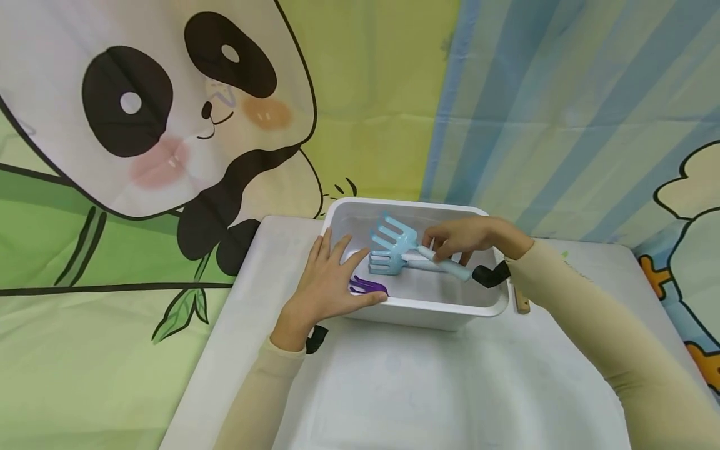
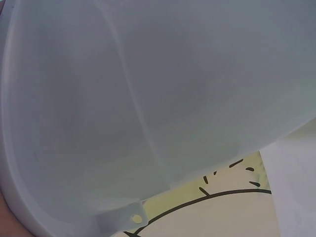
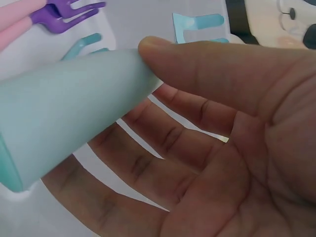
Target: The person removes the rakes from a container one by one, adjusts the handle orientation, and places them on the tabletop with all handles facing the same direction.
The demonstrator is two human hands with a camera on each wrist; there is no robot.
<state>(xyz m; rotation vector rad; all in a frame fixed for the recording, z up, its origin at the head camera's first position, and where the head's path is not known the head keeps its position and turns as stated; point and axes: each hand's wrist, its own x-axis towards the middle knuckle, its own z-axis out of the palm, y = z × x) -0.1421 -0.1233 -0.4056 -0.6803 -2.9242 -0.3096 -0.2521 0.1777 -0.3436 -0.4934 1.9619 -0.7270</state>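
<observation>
A white bin [image 1: 427,305] stands on the table at its back. Over it, my right hand [image 1: 464,236] pinches the pale blue handle [image 3: 79,108] of a light blue hand rake [image 1: 400,235], thumb on top. The rake's tines point to the far left. Beneath it, a second light blue hand rake [image 1: 385,263] lies inside the bin. Purple rakes [image 3: 52,19] with pink handles are also inside, partly hidden by the near wall in the head view. My left hand [image 1: 323,281] rests on the bin's near left corner, fingers spread and straight, thumb along the front rim.
A white table [image 1: 405,387] spreads in front of the bin. Right of the bin, partly under my right forearm, lies a small wooden piece [image 1: 522,302]. A printed cloth with a panda [image 1: 169,112] hangs behind and at the left.
</observation>
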